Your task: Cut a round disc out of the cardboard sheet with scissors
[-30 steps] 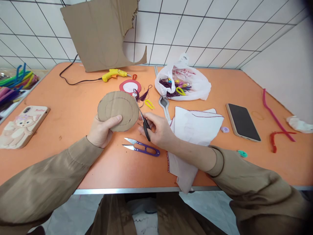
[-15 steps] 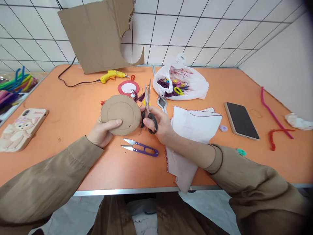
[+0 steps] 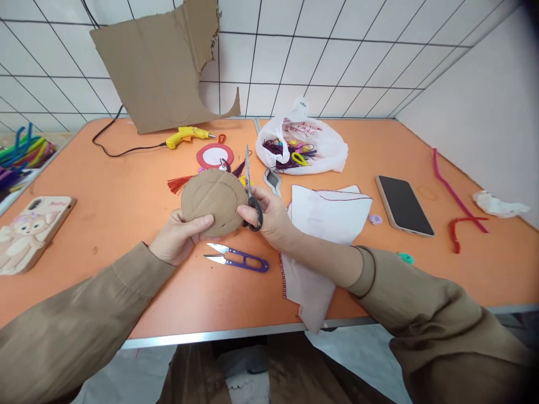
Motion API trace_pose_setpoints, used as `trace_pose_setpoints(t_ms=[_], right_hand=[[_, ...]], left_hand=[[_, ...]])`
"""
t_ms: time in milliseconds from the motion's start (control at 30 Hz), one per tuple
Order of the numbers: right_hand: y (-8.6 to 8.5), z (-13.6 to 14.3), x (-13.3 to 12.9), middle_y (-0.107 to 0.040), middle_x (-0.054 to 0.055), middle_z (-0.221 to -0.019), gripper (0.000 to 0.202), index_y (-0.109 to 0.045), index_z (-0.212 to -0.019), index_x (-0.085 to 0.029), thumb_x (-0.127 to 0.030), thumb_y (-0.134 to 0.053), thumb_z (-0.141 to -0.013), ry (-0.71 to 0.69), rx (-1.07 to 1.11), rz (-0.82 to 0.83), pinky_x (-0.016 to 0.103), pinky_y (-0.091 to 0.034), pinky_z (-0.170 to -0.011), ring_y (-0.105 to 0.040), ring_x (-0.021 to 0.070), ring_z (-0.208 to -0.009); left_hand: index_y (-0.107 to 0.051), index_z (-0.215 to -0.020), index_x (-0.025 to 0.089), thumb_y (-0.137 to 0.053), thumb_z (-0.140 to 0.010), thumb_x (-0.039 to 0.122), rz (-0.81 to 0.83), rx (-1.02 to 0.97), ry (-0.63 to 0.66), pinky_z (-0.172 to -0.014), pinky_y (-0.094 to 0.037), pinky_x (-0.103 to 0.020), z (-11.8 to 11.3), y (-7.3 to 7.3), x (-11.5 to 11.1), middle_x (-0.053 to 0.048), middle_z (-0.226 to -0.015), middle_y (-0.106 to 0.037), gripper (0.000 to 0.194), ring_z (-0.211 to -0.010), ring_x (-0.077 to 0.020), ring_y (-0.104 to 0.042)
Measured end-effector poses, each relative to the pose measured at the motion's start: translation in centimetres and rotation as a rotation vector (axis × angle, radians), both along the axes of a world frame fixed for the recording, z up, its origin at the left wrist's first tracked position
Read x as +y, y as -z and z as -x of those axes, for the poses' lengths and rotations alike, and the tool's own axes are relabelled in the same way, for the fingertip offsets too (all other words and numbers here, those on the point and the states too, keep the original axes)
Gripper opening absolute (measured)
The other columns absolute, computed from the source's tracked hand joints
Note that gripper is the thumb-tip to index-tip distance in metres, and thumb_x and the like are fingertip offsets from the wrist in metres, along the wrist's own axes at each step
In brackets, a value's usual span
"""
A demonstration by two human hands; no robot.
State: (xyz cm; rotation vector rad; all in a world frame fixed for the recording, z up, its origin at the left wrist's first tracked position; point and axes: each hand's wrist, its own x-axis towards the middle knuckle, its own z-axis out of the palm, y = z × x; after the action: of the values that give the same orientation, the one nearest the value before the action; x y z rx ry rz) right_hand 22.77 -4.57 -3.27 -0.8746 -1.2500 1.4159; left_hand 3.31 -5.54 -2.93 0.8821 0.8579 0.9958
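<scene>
left hand [image 3: 177,234] grips a round corrugated cardboard disc [image 3: 214,202]; right hand [image 3: 272,216] holds metal-bladed, black-handled scissors [image 3: 255,212] at its edge.

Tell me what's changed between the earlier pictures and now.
The cardboard disc moved rightward, uncovering a red tassel. The scissors swung from leaning left to nearly upright. Both hands kept their holds: left, disc; right, scissors. The purple snips stayed put.

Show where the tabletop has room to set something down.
Bare patches: between the cartoon phone case and left hand; between the plastic bag and black-screened phone; below the purple snips. Crowded: just behind the cardboard disc, with tassels and the red-rimmed circle.
</scene>
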Motion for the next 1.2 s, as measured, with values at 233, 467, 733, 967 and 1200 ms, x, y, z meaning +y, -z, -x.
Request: trace_pose_setpoints(t_ms=[233,467,733,967,1200], right_hand=[[-0.5,-0.2,-0.8,-0.056,-0.002,-0.074,0.053,-0.054,-0.096,-0.021,-0.064,-0.071,-0.070,-0.090,-0.046,-0.095,0.026,-0.051,-0.059,-0.055,0.0113,-0.064],[0.3,-0.4,-0.7,-0.055,-0.001,-0.074,0.049,-0.054,-0.097,-0.019,-0.061,-0.068,-0.077,-0.134,-0.004,-0.122,0.026,-0.047,-0.056,-0.058,0.0127,-0.065],[-0.2,-0.5,-1.6,-0.050,0.001,-0.078,0.047,-0.053,-0.099,-0.017,-0.060,-0.061,-0.081,-0.172,-0.210,-0.174,0.030,-0.045,-0.065,-0.054,0.0146,-0.071],[-0.3,-0.3,-1.7,-0.056,0.003,-0.079,0.042,-0.053,-0.099,-0.018,-0.055,-0.061,-0.081,-0.123,-0.328,-0.220,0.030,-0.045,-0.065,-0.055,0.0152,-0.073],[-0.4,-0.2,-1.7,-0.055,0.001,-0.076,0.032,-0.054,-0.099,-0.018,-0.044,-0.059,-0.081,-0.068,-0.397,-0.215,0.028,-0.042,-0.062,-0.052,0.0138,-0.069]], left_hand=[[-0.077,-0.088,0.017,-0.082,-0.065,0.022,0.017,-0.038,-0.138,-0.050,-0.061,-0.027,0.2,-0.2,0.5,-0.010,-0.095,-0.078,0.024,-0.079,-0.0275,-0.074],[-0.076,-0.089,0.016,-0.081,-0.067,0.023,-0.001,-0.053,-0.136,-0.048,-0.061,-0.026,0.3,-0.1,0.5,-0.011,-0.096,-0.078,0.024,-0.082,-0.0288,-0.074],[-0.071,-0.114,0.020,-0.083,-0.065,0.017,0.002,-0.184,-0.208,-0.049,-0.063,-0.024,0.1,-0.4,0.6,-0.004,-0.085,-0.079,0.051,-0.068,-0.0205,-0.073],[-0.075,-0.099,0.018,-0.091,-0.053,0.016,0.036,-0.190,-0.267,-0.048,-0.064,-0.025,-0.2,-0.8,0.6,-0.003,-0.086,-0.079,0.049,-0.066,-0.0204,-0.073],[-0.076,-0.081,0.014,-0.093,-0.050,0.021,0.068,-0.209,-0.282,-0.054,-0.065,-0.026,-0.5,-0.7,0.6,-0.003,-0.082,-0.079,0.036,-0.069,-0.0208,-0.074]])
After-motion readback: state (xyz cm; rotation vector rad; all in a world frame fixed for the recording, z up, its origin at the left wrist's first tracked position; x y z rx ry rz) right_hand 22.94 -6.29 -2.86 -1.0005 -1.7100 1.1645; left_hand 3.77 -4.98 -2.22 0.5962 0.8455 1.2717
